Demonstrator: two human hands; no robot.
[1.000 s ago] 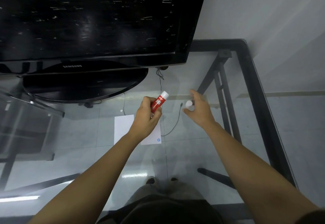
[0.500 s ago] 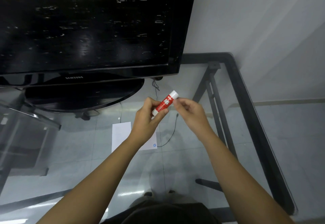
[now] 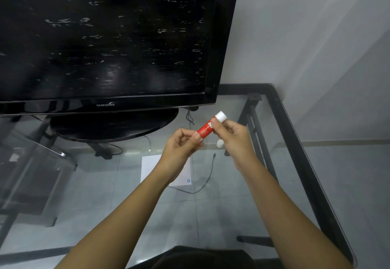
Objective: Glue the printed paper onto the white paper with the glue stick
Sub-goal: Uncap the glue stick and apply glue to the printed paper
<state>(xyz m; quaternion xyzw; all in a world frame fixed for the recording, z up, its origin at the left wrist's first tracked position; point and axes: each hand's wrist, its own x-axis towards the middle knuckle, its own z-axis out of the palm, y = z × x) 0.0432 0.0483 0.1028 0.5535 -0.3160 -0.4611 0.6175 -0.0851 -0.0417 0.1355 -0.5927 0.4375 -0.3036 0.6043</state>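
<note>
Above the glass table (image 3: 242, 209), both my hands hold a red glue stick (image 3: 206, 130) tilted up to the right. My left hand (image 3: 179, 148) pinches its lower end. The fingers of my right hand (image 3: 234, 138) grip its upper part just below the bare white tip. A small white cap (image 3: 220, 143) lies on the glass under my right hand. A white sheet of paper (image 3: 148, 166) with a small blue logo in its near right corner lies flat on the table, partly hidden by my left hand and wrist. I cannot tell whether it is one sheet or two.
A large black television (image 3: 109, 42) on an oval black stand (image 3: 114, 128) fills the back left of the table. A thin black cable (image 3: 205, 181) curls beside the paper. The table's black frame (image 3: 299, 154) runs along the right, next to a white wall.
My right hand left the white cap on the glass and came over to grip the upper part of the glue stick. My left hand kept its hold on the stick.
</note>
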